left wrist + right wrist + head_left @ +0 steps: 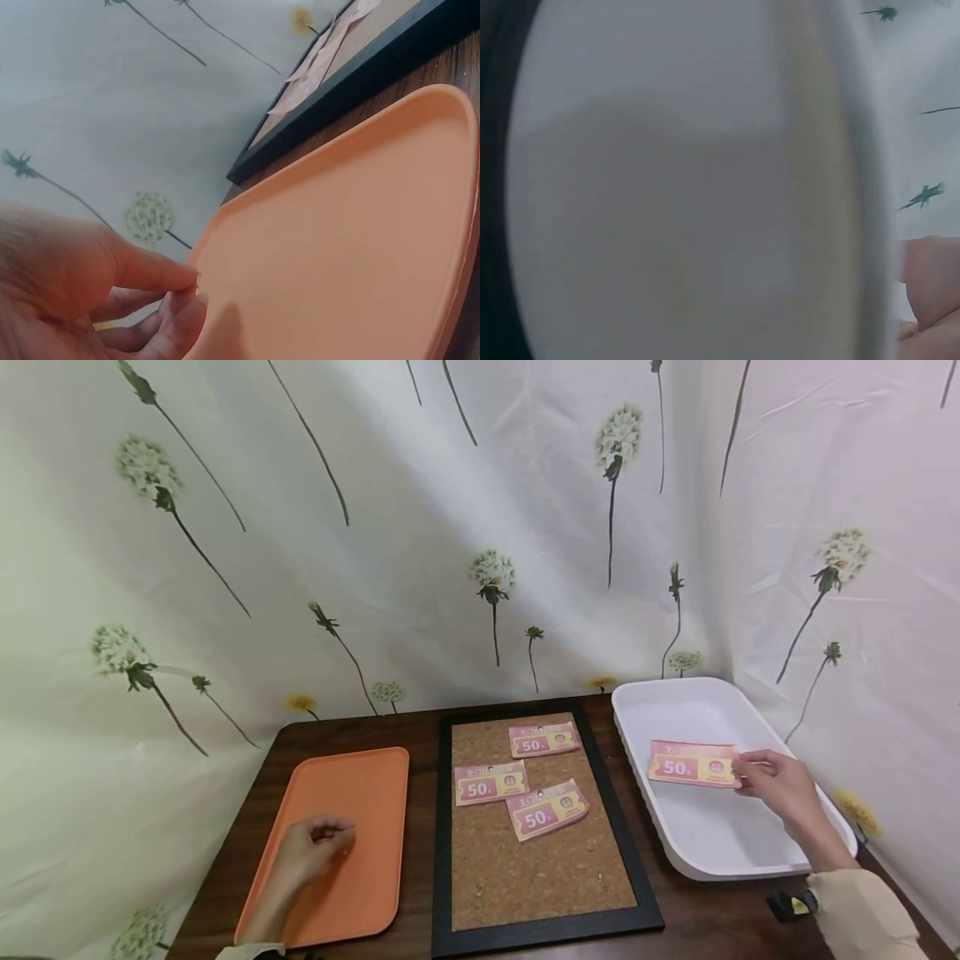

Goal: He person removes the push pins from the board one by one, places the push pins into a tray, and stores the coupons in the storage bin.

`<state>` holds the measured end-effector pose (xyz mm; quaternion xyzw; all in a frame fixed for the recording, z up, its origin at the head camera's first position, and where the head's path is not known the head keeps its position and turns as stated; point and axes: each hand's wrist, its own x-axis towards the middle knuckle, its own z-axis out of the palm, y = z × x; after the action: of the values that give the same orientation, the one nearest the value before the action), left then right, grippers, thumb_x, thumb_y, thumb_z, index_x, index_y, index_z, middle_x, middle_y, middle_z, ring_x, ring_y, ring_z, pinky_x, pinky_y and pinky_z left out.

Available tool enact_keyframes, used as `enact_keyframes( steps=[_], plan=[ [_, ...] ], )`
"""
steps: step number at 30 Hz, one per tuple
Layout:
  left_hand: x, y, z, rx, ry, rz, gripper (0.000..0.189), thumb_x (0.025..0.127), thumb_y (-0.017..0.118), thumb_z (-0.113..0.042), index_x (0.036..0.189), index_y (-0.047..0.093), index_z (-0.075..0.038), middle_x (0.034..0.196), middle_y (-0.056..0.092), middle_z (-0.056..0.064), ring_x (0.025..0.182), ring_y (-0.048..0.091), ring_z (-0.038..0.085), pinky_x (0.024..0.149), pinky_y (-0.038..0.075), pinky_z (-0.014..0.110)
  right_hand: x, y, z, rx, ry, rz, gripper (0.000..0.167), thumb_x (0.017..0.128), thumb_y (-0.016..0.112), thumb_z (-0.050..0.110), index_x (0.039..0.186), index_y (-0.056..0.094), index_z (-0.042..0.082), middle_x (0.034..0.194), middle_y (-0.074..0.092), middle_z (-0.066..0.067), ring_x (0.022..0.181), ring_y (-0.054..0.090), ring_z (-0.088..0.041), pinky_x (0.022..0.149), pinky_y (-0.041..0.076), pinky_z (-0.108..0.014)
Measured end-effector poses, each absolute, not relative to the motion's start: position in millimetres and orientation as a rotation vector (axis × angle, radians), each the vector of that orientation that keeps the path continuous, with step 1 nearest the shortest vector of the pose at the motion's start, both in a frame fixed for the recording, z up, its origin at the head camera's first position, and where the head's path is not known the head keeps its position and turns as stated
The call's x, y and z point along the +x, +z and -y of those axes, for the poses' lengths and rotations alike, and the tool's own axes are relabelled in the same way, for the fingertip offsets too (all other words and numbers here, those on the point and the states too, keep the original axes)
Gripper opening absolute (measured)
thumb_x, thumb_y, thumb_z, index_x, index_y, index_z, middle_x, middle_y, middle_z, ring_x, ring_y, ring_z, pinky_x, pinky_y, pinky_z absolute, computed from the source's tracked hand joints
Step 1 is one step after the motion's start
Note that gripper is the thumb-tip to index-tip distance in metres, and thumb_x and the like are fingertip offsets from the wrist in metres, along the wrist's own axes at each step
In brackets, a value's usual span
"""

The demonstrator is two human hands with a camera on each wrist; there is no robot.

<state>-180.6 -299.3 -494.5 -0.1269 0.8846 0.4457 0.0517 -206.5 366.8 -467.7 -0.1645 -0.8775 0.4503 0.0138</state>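
My right hand (780, 789) pinches the right end of a pink and yellow paper coupon (690, 765) marked 50, held above the white plastic tub (750, 852). Over the orange tray (367, 868), my left hand (309, 850) has its thumb and forefinger pressed together. A tiny thin pin (198, 280) shows at those fingertips in the left wrist view, mostly hidden. Between tray and tub lies a black-framed cork board (540, 889). Three similar coupons (491, 783) are fixed to it by small pins at their top edges. The right wrist view catches only part of the hand (934, 289).
Everything stands on a dark wood table (416, 860). A white curtain (420, 568) with dandelion prints hangs behind and at both sides. The tub's raised wall is close to the board's right side. Two small specks (480, 889) show low on the cork.
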Motion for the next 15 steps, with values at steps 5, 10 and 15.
enact_keyframes(
  steps=[5, 10, 15],
  plan=[
    [-181, -497, 304, -0.421, 1.346, -2.685, 0.024, 0.098, 0.073, -0.018, 0.116, 0.076, -0.002, 0.106, 0.078, 0.007, 0.083, 0.067, 0.008, 0.068, 0.055, 0.028, -211, -475, -374, -0.564, 1.404, 2.795, 0.055, 0.105, 0.055, 0.026, 0.136, 0.051, -0.019, 0.119, 0.07, -0.037, 0.076, 0.073, -0.01, 0.067, 0.061, -0.026],
    [-181, -500, 307, -0.437, 1.361, -2.667, 0.025, 0.098, 0.073, -0.017, 0.116, 0.075, 0.0, 0.101, 0.079, 0.006, 0.081, 0.069, 0.01, 0.066, 0.056, 0.029, -216, -481, -381, -0.588, 1.409, 2.829, 0.052, 0.102, 0.056, 0.02, 0.133, 0.051, -0.022, 0.104, 0.074, -0.031, 0.069, 0.072, -0.007, 0.064, 0.06, -0.025],
    [-183, -501, 305, -0.43, 1.34, -2.678, 0.023, 0.099, 0.072, -0.016, 0.115, 0.075, 0.0, 0.1, 0.079, 0.008, 0.079, 0.071, 0.012, 0.066, 0.056, 0.029, -214, -485, -388, -0.634, 1.401, 2.87, 0.049, 0.1, 0.059, 0.018, 0.127, 0.053, -0.023, 0.078, 0.074, -0.004, 0.064, 0.068, -0.006, 0.06, 0.057, -0.024]
  ],
)
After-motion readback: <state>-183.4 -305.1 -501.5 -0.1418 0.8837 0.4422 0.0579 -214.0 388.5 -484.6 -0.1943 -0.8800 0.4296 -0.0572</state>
